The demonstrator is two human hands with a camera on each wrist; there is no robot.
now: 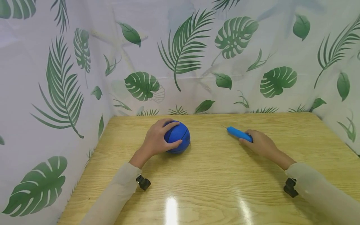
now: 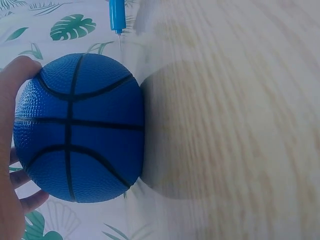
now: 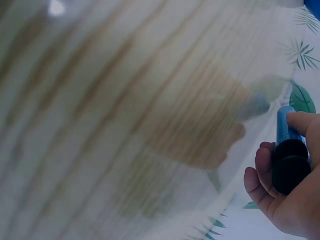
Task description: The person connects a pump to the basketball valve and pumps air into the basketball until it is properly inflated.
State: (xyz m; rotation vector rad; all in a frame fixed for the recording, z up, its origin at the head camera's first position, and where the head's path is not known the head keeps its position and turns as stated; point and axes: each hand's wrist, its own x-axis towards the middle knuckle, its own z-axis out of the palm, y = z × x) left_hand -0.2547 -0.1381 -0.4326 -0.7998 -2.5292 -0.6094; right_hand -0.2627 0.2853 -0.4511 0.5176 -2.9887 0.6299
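Note:
A small blue basketball (image 1: 182, 135) with black seam lines sits on the table. My left hand (image 1: 158, 139) grips it from the left side, thumb in front and fingers over the top. In the left wrist view the ball (image 2: 100, 112) looks round, and several fingertips show along its edge. To the right, my right hand (image 1: 262, 144) holds a blue ball pump (image 1: 238, 133) by its rear end. Its thin needle points left toward the ball, with a gap between them. A black handle end (image 3: 290, 170) of the pump shows by the palm in the right wrist view.
The glossy wood-grain table (image 1: 202, 181) spreads under both hands. White walls or sheets (image 1: 197, 93) with green leaf prints stand behind it and at both sides. Small black wrist cameras (image 1: 143, 182) hang at both cuffs.

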